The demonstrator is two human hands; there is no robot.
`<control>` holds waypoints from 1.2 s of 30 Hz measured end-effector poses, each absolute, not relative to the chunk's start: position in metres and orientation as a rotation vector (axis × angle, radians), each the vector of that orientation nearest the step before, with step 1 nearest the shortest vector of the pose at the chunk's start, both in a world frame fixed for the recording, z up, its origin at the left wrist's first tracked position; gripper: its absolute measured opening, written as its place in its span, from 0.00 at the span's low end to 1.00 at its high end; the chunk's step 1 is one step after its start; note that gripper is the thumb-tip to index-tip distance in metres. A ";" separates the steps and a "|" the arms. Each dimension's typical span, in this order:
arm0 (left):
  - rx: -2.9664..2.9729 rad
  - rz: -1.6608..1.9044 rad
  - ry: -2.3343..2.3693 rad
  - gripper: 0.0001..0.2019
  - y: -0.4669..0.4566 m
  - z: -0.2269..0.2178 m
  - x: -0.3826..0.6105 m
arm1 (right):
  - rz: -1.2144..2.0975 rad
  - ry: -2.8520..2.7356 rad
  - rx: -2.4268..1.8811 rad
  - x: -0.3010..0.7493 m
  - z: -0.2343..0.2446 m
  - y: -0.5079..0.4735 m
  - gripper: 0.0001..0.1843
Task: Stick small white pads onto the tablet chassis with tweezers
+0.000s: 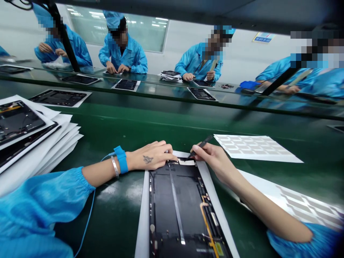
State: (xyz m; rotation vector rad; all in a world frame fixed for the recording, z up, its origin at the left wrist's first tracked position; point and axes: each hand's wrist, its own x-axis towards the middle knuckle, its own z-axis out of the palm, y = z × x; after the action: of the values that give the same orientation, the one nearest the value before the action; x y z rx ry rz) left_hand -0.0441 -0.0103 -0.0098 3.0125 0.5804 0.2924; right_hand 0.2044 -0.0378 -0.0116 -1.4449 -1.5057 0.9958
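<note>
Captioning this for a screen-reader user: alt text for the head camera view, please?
The right hand holds black tweezers to a white strip on an open tablet housing, lying on white paper on a green bench; the left hand rests beside the strip. A label sheet lies nearby; co-workers in blue smocks sit opposite.

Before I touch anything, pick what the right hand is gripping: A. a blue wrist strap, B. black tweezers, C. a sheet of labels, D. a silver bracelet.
B. The right hand pinches black tweezers, their tip angled down at the top end of the open device housing.
</note>
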 end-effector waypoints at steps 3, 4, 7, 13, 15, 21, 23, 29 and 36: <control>3.020 0.296 0.576 0.18 -0.012 -0.009 -0.045 | 0.800 -1.537 -1.417 0.205 -0.015 -0.044 0.26; 3.024 0.301 0.572 0.18 -0.012 -0.009 -0.046 | 0.762 -1.559 -1.396 0.204 -0.015 -0.046 0.25; 3.043 0.332 0.560 0.17 -0.012 -0.011 -0.047 | 0.761 -1.654 -1.346 0.196 -0.012 -0.053 0.25; 3.042 0.349 0.548 0.16 -0.011 -0.013 -0.047 | 0.712 -1.790 -1.331 0.189 -0.008 -0.057 0.23; 3.042 0.353 0.546 0.16 -0.010 -0.013 -0.047 | 0.632 -1.871 -1.254 0.190 -0.009 -0.058 0.20; 3.044 0.375 0.546 0.16 -0.011 -0.014 -0.047 | 0.551 -2.002 -1.126 0.189 -0.009 -0.064 0.16; 3.046 0.379 0.545 0.16 -0.011 -0.014 -0.048 | 0.541 -1.974 -1.177 0.189 -0.009 -0.064 0.18; 3.058 0.357 0.554 0.16 -0.011 -0.013 -0.046 | 0.577 -1.994 -1.126 0.190 -0.010 -0.061 0.17; 3.049 0.349 0.553 0.13 -0.018 -0.011 -0.041 | 0.749 -1.645 -1.370 0.209 -0.011 -0.066 0.21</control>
State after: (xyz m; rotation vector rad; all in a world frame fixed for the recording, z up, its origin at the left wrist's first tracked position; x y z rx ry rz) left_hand -0.0412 -0.0184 -0.0111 3.0493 0.5525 0.3487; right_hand 0.2091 -0.0657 -0.0109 -1.3702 -1.6450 0.7485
